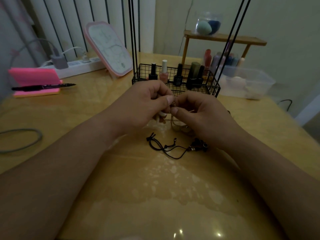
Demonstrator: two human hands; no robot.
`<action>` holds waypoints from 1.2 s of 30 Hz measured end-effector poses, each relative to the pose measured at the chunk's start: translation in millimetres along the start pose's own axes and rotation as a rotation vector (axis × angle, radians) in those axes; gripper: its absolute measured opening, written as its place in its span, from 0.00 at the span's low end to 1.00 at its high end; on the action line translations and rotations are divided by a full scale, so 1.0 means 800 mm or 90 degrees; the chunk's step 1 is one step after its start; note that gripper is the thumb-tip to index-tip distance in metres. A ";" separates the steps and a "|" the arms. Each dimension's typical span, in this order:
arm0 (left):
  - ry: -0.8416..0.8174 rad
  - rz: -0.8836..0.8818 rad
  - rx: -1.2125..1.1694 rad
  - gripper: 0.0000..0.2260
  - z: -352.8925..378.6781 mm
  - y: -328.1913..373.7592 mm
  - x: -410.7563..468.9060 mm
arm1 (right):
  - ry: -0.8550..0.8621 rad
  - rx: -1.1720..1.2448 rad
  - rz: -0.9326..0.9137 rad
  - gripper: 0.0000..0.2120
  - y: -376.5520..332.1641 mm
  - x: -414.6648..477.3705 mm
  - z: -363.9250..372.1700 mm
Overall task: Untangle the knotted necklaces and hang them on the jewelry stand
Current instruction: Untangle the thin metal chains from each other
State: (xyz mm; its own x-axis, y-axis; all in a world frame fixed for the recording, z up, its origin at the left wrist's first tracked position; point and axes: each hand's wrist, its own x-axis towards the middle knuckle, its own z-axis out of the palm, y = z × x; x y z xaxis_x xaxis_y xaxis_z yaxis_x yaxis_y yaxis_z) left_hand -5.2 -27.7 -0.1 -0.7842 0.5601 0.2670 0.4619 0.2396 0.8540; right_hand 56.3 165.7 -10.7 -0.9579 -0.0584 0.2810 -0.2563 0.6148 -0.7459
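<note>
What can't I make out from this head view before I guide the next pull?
Head view, three gaps:
Knot in the gold chain: pinched between the left hand and right hand, mostly covered by the thumbs, tiny and blurred.
Black cord necklace: its beaded end is partly behind the right wrist.
Black rods: tops cut off by the upper edge.
</note>
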 end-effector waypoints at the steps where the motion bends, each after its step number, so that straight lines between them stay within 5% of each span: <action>1: 0.000 0.000 -0.001 0.04 0.000 0.000 0.000 | 0.005 0.000 0.002 0.04 0.000 0.000 0.000; 10: -0.006 -0.084 0.001 0.04 0.001 0.001 0.001 | 0.099 -0.096 0.039 0.05 -0.001 0.001 -0.002; 16: 0.016 -0.093 -0.015 0.05 0.005 0.006 0.000 | -0.057 0.072 0.133 0.15 -0.018 -0.005 -0.003; 25: -0.049 -0.049 0.003 0.08 -0.004 0.014 -0.005 | 0.001 0.125 0.126 0.11 -0.013 -0.004 -0.008; 30: 0.037 0.037 0.066 0.05 -0.011 0.010 -0.003 | -0.086 0.181 0.112 0.13 -0.019 -0.005 -0.016; 36: -0.108 -0.004 -0.027 0.13 -0.008 0.012 -0.004 | -0.142 0.191 0.075 0.12 -0.024 -0.008 -0.022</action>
State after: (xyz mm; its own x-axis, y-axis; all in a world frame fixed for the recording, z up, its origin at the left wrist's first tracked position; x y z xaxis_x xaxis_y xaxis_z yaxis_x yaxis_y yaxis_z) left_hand -0.5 -32.3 10.2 -0.7042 0.6854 0.1853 0.4360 0.2114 0.8748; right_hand 69.8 168.2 12.8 -0.9793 -0.1905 0.0689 -0.1369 0.3721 -0.9180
